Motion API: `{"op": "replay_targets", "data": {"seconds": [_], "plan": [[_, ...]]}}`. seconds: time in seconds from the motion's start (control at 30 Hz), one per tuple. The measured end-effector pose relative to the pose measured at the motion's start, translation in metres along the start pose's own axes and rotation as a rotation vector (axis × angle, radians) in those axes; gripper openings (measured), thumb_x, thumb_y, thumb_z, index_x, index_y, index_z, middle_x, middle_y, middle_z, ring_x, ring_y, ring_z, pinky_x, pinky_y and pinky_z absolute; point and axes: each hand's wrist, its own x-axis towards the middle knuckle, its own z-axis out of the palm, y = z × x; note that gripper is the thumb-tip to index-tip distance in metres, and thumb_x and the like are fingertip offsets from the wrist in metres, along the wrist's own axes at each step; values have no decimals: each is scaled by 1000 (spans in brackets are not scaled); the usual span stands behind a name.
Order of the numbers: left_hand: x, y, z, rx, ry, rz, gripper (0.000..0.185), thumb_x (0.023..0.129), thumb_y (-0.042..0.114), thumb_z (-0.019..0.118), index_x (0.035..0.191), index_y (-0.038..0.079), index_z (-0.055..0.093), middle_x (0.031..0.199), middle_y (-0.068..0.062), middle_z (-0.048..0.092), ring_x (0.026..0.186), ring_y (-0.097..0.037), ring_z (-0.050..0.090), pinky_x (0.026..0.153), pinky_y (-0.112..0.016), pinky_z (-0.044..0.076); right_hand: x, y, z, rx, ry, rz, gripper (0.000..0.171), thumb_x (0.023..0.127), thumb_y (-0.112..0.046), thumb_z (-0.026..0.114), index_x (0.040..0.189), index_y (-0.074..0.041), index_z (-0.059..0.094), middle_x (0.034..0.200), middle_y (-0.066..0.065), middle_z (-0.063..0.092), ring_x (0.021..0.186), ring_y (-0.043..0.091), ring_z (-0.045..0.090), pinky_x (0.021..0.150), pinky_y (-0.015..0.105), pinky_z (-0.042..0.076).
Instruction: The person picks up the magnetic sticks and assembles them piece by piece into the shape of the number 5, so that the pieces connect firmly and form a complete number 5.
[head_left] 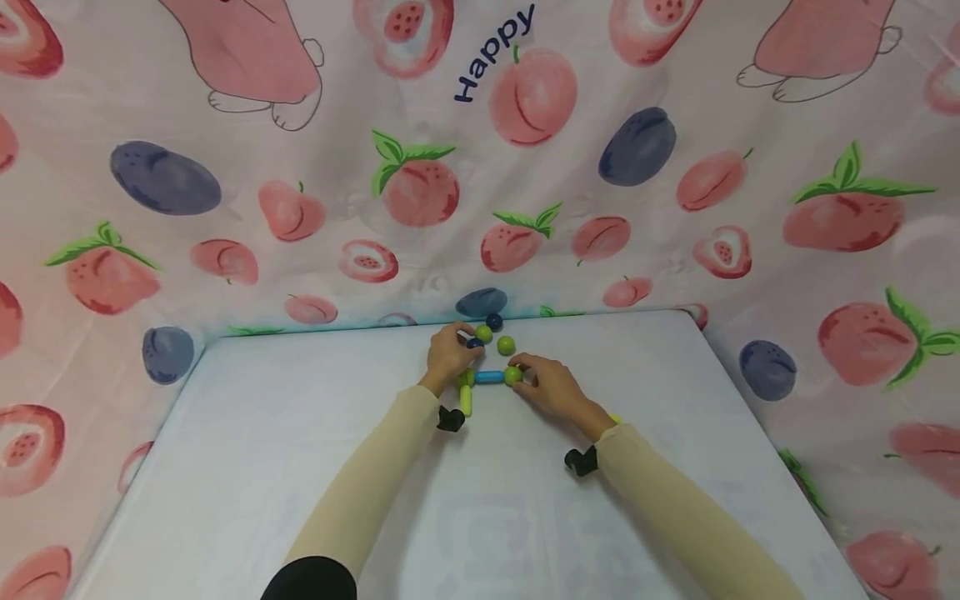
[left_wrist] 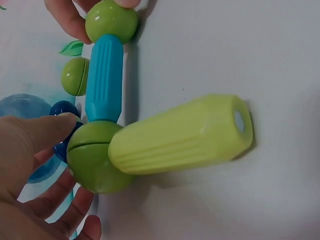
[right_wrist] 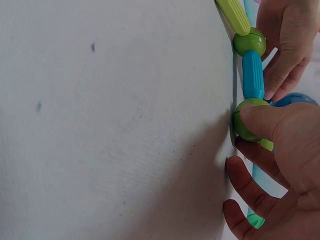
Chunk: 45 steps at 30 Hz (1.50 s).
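A light blue rod [head_left: 490, 377] joins two green balls. A yellow-green rod [left_wrist: 180, 135] extends from the left green ball [left_wrist: 97, 165] toward the person. My right hand [head_left: 551, 385] pinches the right green ball [right_wrist: 245, 122] between thumb and index finger, its other fingers spread apart. Beside the left ball, my left hand [head_left: 448, 357] holds a dark blue ball [head_left: 475, 342] between thumb and index finger. That blue ball is partly hidden by the thumb in the left wrist view, and the remaining left fingers lie loosely bent near the green ball.
Beyond the hands, near the table's back edge, lie two loose green balls, one farther left [head_left: 483, 334] and one nearer [head_left: 506, 345], and another dark blue ball [head_left: 493, 322]. The white table [head_left: 300, 467] meets a fruit-printed cloth [head_left: 420, 275] behind it.
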Motion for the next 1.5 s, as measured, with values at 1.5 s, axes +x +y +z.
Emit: {"op": "replay_targets", "data": {"seconds": [1.5], "plan": [[-29,-10,-43,-41,4,256,26,90,15,81,115,9,73,108,-15,74,84,-28,66,76,-39,53,1,-6,-3,-3,11,11,40,97,-18,73,135,-17,61,120,8,71,79,17,60,80,41,50]]}}
